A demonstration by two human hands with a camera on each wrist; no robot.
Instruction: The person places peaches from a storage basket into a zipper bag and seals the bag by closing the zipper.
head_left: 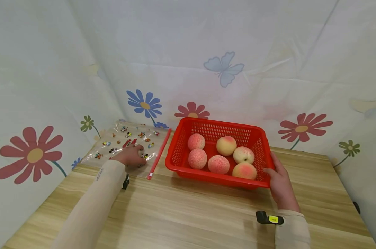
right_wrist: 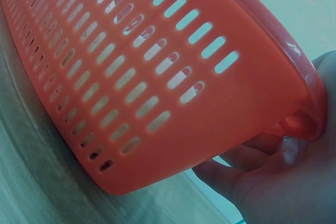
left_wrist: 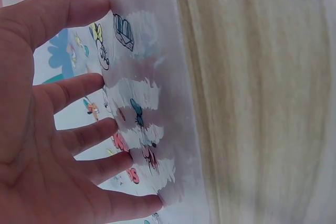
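A red plastic basket (head_left: pixel 203 173) with slotted walls holds several peaches (head_left: pixel 218 164). My right hand (head_left: pixel 281 181) grips its right end, thumb over the rim and fingers beneath it on the outside. The right wrist view shows the basket's slotted wall (right_wrist: pixel 157 153) close up, the fingers (right_wrist: pixel 220 177) tucked under the rim. To the left lies a clear zip bag (head_left: pixel 113 152) printed with small cartoon figures and edged by a red zip strip (head_left: pixel 159 155). My left hand (head_left: pixel 132 155) rests its spread fingertips on the bag, as the fingers (left_wrist: pixel 79 90) in the left wrist view show.
Both lie on a wood-grain table (head_left: pixel 181 214). A pale cloth backdrop (head_left: pixel 175 41) with printed flowers and a butterfly rises behind the table and along its sides. The basket stands just right of the bag, close to the backdrop.
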